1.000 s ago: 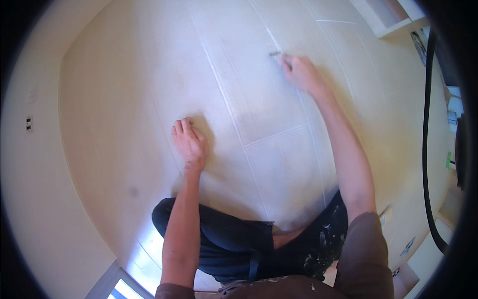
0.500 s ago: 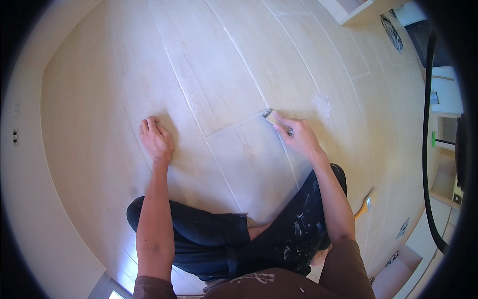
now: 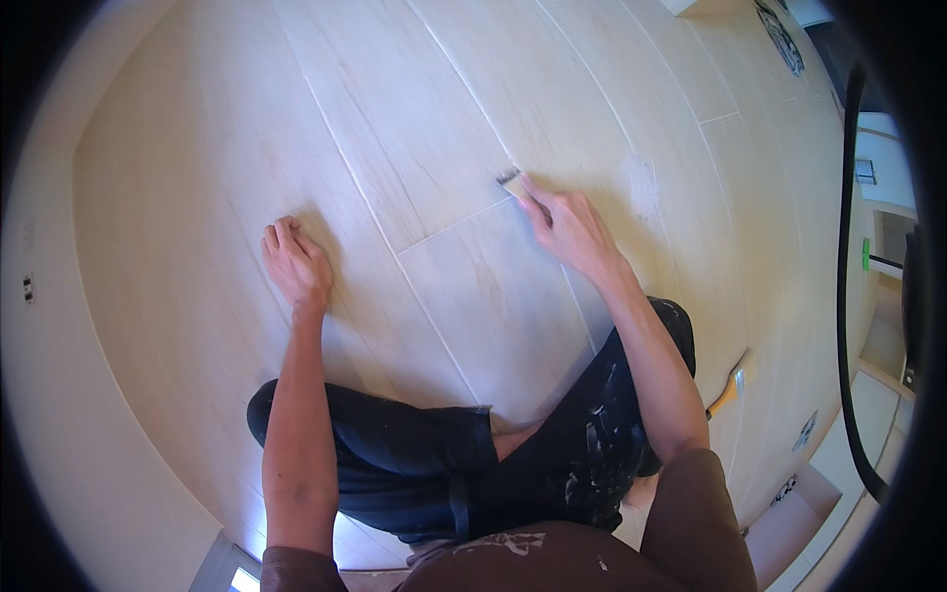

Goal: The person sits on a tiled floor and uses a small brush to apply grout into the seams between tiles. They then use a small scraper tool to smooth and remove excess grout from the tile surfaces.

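Note:
I sit cross-legged on a floor of pale, wood-look planks point(image 3: 493, 316) with white joint lines. My right hand point(image 3: 577, 232) pinches a small scraper point(image 3: 511, 182), pale with a dark-edged tip. That tip meets the floor beside a long joint, near where a short cross joint runs into it. To the left, my left hand point(image 3: 296, 264) rests on the planks with its fingers curled under. Whatever lies beneath those fingers, if anything, is hidden. A flat paintbrush point(image 3: 728, 387) with an orange-brown handle lies by my right knee.
A whitish smear point(image 3: 643, 187) marks the planks right of my right hand. The white wall point(image 3: 59, 375) curves along the left. At the right stand pale cabinets point(image 3: 829, 523), and a black cable point(image 3: 844, 296) hangs in front. Crumpled grey-and-black patches point(image 3: 781, 39) lie at the far right.
My right hand has moved the scraper slightly left and away from me along the joint. My left hand has shifted a little left and farther out. The whole view has tilted slightly.

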### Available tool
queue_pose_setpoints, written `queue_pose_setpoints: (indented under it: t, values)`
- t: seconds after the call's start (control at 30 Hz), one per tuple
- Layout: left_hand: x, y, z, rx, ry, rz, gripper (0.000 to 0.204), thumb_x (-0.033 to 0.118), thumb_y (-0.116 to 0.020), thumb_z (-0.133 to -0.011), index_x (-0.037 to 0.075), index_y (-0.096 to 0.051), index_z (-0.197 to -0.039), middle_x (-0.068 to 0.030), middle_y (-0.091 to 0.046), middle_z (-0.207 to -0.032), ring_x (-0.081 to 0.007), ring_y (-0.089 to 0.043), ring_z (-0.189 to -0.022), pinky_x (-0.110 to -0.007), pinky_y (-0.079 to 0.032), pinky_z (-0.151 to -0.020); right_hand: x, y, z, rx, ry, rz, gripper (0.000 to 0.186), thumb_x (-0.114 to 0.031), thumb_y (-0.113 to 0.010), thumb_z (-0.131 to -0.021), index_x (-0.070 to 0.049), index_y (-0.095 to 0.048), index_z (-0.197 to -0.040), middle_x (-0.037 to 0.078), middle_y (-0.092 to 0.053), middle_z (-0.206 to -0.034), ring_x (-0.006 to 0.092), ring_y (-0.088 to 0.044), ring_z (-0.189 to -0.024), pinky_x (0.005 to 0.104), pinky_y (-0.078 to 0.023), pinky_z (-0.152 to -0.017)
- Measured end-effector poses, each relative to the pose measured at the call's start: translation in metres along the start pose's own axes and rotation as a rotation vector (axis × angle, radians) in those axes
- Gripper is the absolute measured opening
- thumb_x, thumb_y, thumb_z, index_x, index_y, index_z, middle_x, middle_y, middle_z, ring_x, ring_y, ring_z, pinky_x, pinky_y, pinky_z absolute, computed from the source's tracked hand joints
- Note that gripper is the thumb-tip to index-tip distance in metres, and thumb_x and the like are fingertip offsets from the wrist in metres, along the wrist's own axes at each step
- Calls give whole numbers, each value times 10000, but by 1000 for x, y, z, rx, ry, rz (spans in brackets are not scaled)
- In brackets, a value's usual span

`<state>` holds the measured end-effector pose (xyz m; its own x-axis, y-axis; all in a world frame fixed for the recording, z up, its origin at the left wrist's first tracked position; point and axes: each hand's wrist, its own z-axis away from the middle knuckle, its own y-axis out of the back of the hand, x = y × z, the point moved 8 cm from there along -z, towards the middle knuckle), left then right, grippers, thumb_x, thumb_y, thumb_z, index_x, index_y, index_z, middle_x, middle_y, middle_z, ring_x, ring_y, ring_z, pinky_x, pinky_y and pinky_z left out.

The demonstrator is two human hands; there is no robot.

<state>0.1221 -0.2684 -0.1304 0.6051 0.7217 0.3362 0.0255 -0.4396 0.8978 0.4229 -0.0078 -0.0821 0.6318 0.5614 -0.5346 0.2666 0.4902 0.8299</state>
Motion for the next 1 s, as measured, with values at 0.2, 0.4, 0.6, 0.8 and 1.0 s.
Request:
queue_pose_setpoints:
  t: [0.2, 0.4, 0.6, 0.8, 1.0]
  values:
    - [0, 0, -1, 26, -14, -12, 183, -5, -526, -912, 58, -627, -1051, -141, -627, -1023, -367, -599, -989, -491, -468, -865, -13, 3, -6, -33, -41, 75, 381, -268, -618, -1035, -65, -689, -1351, 278, -675, -797, 450, -666, -745, 517, -537, -730]
    - [0, 3, -1, 17, 9, -5, 186, 23, -542, -901, 83, -628, -1055, -125, -616, -1034, -347, -586, -988, -477, -461, -875, -29, -3, -109, -54, -18, 120, 346, -271, -595, -1035, -78, -703, -1300, 283, -727, -938, 484, -708, -914, 566, -566, -826]
    - [1, 4, 0, 7, 16, 20, 184, 28, -558, -883, 76, -632, -1044, -133, -607, -1022, -347, -578, -989, -478, -458, -867, -59, 1, -190, 28, 74, 172, 309, -292, -586, -1037, -78, -727, -1211, 296, -729, -1034, 477, -707, -998, 567, -562, -886]
    - [-2, -2, 3, -83, 105, 57, 192, -20, -541, -885, 57, -616, -1044, -139, -607, -1013, -354, -570, -992, -490, -446, -890, -57, -26, -288, -8, 59, 206, 313, -311, -595, -1030, -82, -743, -1183, 278, -735, -1071, 473, -708, -1024, 556, -565, -898]
    - [-3, -8, 10, -12, 30, 107, 204, -23, -550, -879, 44, -613, -1061, -154, -606, -1027, -364, -572, -996, -484, -451, -908, -51, -15, -272, 106, 259, 99, 347, -321, -601, -1029, -73, -735, -1233, 278, -738, -1042, 464, -708, -1013, 527, -562, -876]
